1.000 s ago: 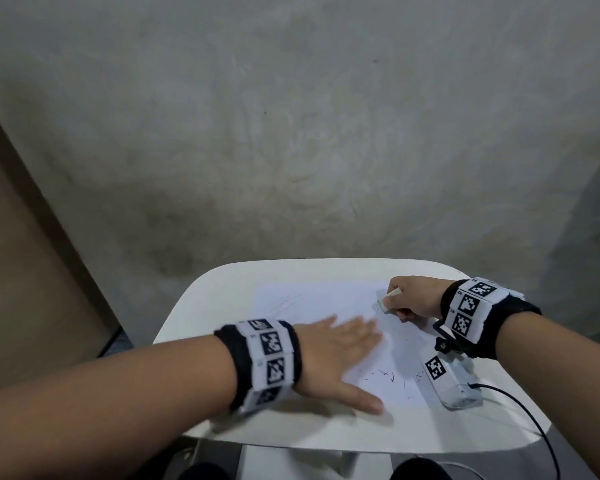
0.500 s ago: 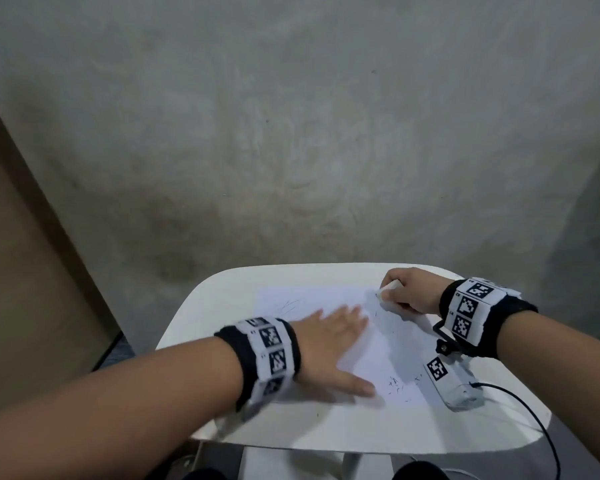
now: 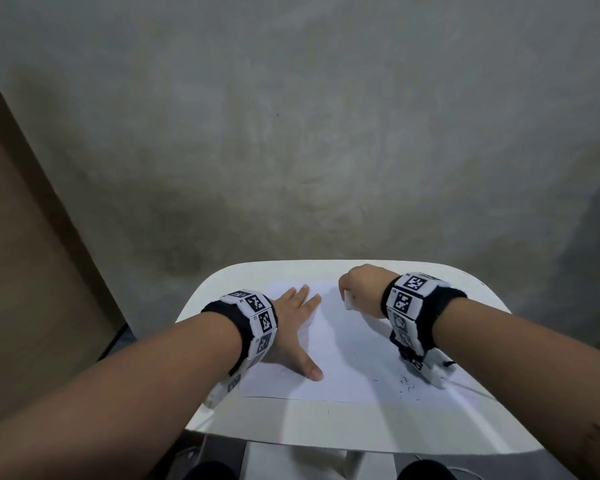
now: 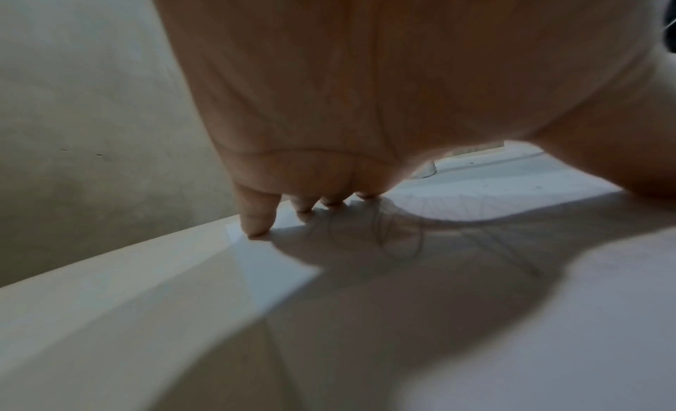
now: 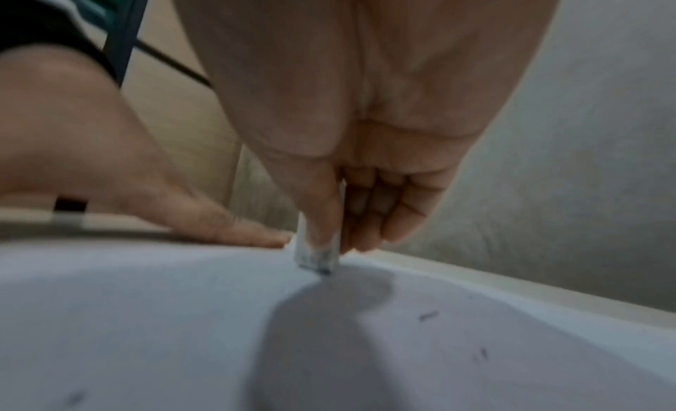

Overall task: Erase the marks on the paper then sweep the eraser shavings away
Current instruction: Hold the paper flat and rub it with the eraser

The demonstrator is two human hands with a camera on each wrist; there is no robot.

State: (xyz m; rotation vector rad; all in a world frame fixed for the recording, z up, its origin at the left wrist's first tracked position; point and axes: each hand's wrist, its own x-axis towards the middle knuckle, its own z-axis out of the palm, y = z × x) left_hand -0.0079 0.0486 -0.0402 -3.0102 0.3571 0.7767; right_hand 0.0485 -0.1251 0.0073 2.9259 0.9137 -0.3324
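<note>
White paper (image 3: 354, 344) lies on the bench (image 3: 361, 420). Left hand (image 3: 291, 327) presses it flat, fingers (image 4: 256, 215) spread. Right hand (image 3: 361, 289) pinches the eraser (image 5: 316, 252), tip touching the paper's far side. Shavings (image 3: 406, 382) lie near right.

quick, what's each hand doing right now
Left hand: open, fingers spread flat, pressing the paper down.
Right hand: closed, pinching the eraser, its tip on the paper.

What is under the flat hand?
The left hand lies flat on the paper, and faint pencil loops show beneath it. Any marks directly under its fingers are hidden.
</note>
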